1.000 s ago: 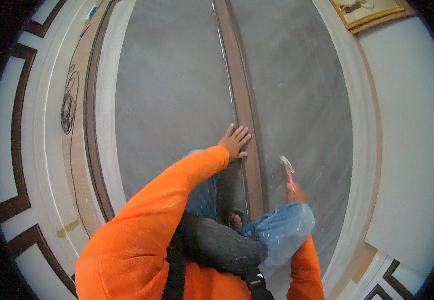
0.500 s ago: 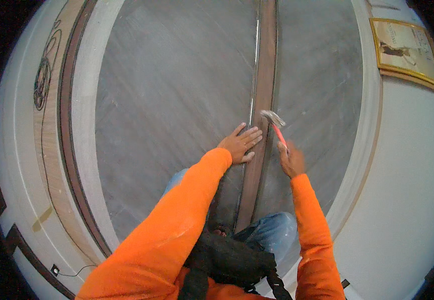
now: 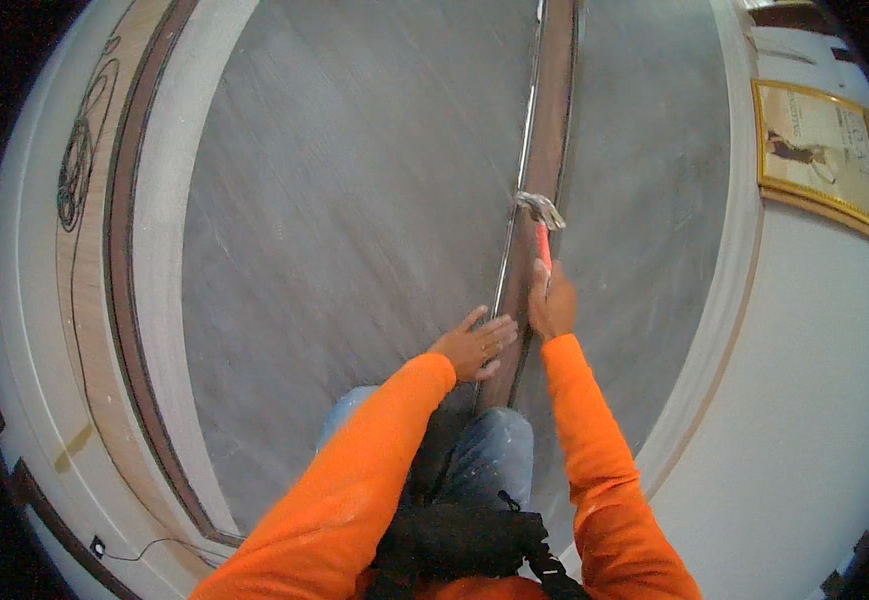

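Observation:
A long brown wooden strip [image 3: 552, 90] runs away from me over the grey surface, with a shiny line along its left edge. My right hand [image 3: 553, 304] is wrapped round the red handle of a claw hammer [image 3: 542, 208]. The metal hammer head is over the strip, near its left edge; whether it touches the wood I cannot tell. Nearer to me, my left hand [image 3: 475, 346] has its fingers spread at the left side of the strip, fingertips over the wood. It holds nothing.
Under the strip lies a broad grey surface [image 3: 355, 180] with a pale border [image 3: 170, 170]. A coiled black cable [image 3: 77, 175] is at the far left, trailing toward me. A gold-framed picture [image 3: 823, 150] is at the far right. My jeans-clad knee [image 3: 495, 450] is beside the strip.
The hammer has moved left over the strip, its handle now more upright in view. My left hand sits nearer to me along the strip. The whole view has shifted.

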`<move>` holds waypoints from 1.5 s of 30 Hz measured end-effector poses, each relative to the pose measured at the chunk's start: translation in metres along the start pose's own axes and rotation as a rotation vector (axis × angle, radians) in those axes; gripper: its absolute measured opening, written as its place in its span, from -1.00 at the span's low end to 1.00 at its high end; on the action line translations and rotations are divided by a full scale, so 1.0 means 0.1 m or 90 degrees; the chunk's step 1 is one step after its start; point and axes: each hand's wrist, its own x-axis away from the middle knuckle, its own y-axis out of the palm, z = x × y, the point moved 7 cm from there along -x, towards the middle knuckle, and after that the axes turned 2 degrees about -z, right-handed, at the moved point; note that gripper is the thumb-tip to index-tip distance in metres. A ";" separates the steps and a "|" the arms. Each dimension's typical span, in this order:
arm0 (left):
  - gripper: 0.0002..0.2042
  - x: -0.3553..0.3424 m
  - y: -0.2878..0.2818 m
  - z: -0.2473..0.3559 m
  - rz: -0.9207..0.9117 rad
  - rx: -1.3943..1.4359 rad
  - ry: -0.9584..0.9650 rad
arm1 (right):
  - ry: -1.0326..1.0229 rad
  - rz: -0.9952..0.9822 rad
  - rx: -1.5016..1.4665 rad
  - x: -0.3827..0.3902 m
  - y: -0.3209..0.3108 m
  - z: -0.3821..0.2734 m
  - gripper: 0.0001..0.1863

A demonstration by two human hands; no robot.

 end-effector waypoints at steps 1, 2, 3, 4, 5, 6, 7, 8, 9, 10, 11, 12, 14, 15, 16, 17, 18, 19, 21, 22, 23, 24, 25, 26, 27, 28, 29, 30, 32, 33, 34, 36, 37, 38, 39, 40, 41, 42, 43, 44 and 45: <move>-0.42 0.03 0.03 0.00 0.015 -0.002 0.005 | 0.016 -0.002 -0.012 -0.07 0.02 -0.03 -0.48; -0.43 0.06 0.06 -0.01 0.029 -0.003 0.009 | 0.032 -0.005 -0.024 -0.14 0.03 -0.05 -0.48; -0.43 0.08 0.13 0.02 0.037 -0.033 0.012 | 0.044 -0.010 -0.037 -0.20 0.05 -0.04 -0.48; -0.44 0.09 0.18 0.03 0.043 -0.061 0.020 | 0.054 0.009 -0.053 -0.27 0.03 -0.07 -0.47; -0.45 0.09 0.22 0.01 0.048 -0.066 0.022 | 0.065 0.028 -0.069 -0.35 0.01 -0.10 -0.46; -0.45 0.09 0.24 0.00 0.056 -0.070 0.022 | 0.074 0.045 -0.085 -0.43 -0.02 -0.09 -0.44; -0.46 0.07 0.23 -0.01 0.062 -0.050 0.019 | 0.070 0.039 -0.063 -0.56 -0.02 -0.08 -0.44; -0.46 0.03 0.22 -0.01 0.068 -0.031 0.015 | 0.067 0.034 -0.041 -0.73 -0.02 -0.07 -0.43; -0.46 0.02 0.25 -0.02 0.045 -0.032 0.014 | 0.064 0.028 -0.021 -0.85 -0.01 -0.07 -0.42; -0.47 0.02 0.28 -0.04 0.021 -0.033 0.013 | 0.075 0.021 -0.046 -0.92 -0.04 -0.11 -0.41; -0.47 0.02 0.31 -0.06 -0.003 -0.034 0.012 | 0.086 0.014 -0.071 -0.99 -0.09 -0.13 -0.41; -0.48 0.01 0.31 -0.08 -0.002 -0.042 0.022 | 0.091 0.009 -0.101 -1.10 -0.13 -0.20 -0.40; -0.48 -0.05 0.30 -0.15 0.004 -0.033 0.035 | 0.078 0.064 -0.134 -1.15 -0.11 -0.10 -0.39; -0.48 -0.22 0.19 -0.26 0.021 -0.025 0.040 | 0.064 0.106 -0.148 -1.29 -0.18 -0.06 -0.39; -0.48 -0.28 0.01 -0.28 0.029 0.018 0.029 | 0.076 0.072 -0.145 -1.29 -0.19 -0.11 -0.38; -0.47 -0.38 -0.15 -0.31 0.037 0.061 0.018 | 0.088 0.038 -0.143 -1.30 -0.22 -0.16 -0.38; -0.45 -0.68 -0.32 -0.48 0.052 0.012 -0.015 | 0.087 0.015 -0.140 -1.39 -0.27 -0.24 -0.37; -0.43 -1.06 -0.51 -0.70 0.062 -0.025 -0.047 | 0.062 0.022 -0.149 -1.53 -0.28 -0.23 -0.37; -0.40 -1.83 -1.03 -1.31 0.126 -0.166 -0.199 | 0.026 0.018 -0.162 -1.85 -0.26 -0.11 -0.35; -0.39 -2.03 -1.33 -1.66 0.201 -0.153 -0.242 | 0.019 0.032 -0.157 -1.94 -0.30 -0.18 -0.35; -0.39 -2.13 -1.52 -1.94 0.272 -0.138 -0.286 | 0.015 0.042 -0.151 -2.05 -0.42 -0.34 -0.35; -0.40 -2.19 -1.53 -2.08 0.275 -0.134 -0.284 | 0.006 0.058 -0.145 -2.21 -0.55 -0.46 -0.35; -0.40 -2.18 -1.50 -2.22 0.274 -0.127 -0.282 | -0.027 0.069 -0.145 -2.36 -0.57 -0.53 -0.35; -0.41 -2.19 -1.43 -2.26 0.271 -0.114 -0.279 | -0.054 0.079 -0.141 -2.48 -0.58 -0.56 -0.36; -0.41 -2.23 -1.41 -2.23 0.270 -0.098 -0.274 | -0.080 0.092 -0.135 -2.59 -0.60 -0.56 -0.37; -0.41 -2.29 -1.43 -2.20 0.267 -0.086 -0.272 | -0.061 0.067 -0.076 -2.72 -0.56 -0.49 -0.38; -0.42 -2.33 -1.46 -2.16 0.264 -0.073 -0.271 | -0.044 0.040 -0.018 -2.85 -0.51 -0.42 -0.40; -0.42 -2.32 -1.46 -2.21 0.259 -0.075 -0.281 | -0.039 0.016 0.033 -2.95 -0.47 -0.48 -0.41; -0.42 -2.25 -1.45 -2.25 0.251 -0.078 -0.302 | -0.031 0.013 0.030 -3.01 -0.39 -0.58 -0.42; -0.42 -2.27 -1.47 -2.24 0.246 -0.070 -0.302 | -0.027 0.015 0.036 -3.05 -0.41 -0.61 -0.43; -0.41 -2.27 -1.49 -2.24 0.240 -0.062 -0.302 | -0.025 0.002 0.029 -3.10 -0.40 -0.61 -0.43; -0.40 -2.28 -1.50 -2.24 0.232 -0.059 -0.300 | -0.028 -0.018 0.011 -3.21 -0.38 -0.64 -0.45; -0.40 -2.27 -1.51 -2.24 0.229 -0.064 -0.299 | -0.041 0.003 -0.004 -3.28 -0.38 -0.65 -0.45; -0.39 -2.27 -1.51 -2.26 0.227 -0.068 -0.296 | -0.053 0.025 -0.018 -3.35 -0.37 -0.65 -0.46; -0.39 -2.29 -1.53 -2.26 0.228 -0.067 -0.294 | -0.062 0.039 -0.030 -3.40 -0.37 -0.64 -0.47; -0.38 -2.30 -1.54 -2.24 0.230 -0.065 -0.290 | -0.062 0.019 -0.041 -3.48 -0.34 -0.62 -0.48; -0.37 -2.32 -1.55 -2.22 0.231 -0.062 -0.284 | -0.062 -0.001 -0.051 -3.57 -0.33 -0.60 -0.49; -0.37 -2.33 -1.56 -2.25 0.225 -0.067 -0.287 | -0.066 -0.013 -0.064 -3.64 -0.34 -0.61 -0.50; -0.36 -2.33 -1.54 -2.26 0.219 -0.072 -0.289 | -0.046 0.019 -0.073 -3.63 -0.36 -0.55 -0.50; -0.35 -2.33 -1.52 -2.27 0.213 -0.076 -0.290 | -0.024 0.052 -0.082 -3.58 -0.33 -0.46 -0.50; -0.33 -2.31 -1.56 -2.31 0.236 -0.035 -0.295 | -0.002 0.082 -0.095 -3.58 -0.31 -0.40 -0.50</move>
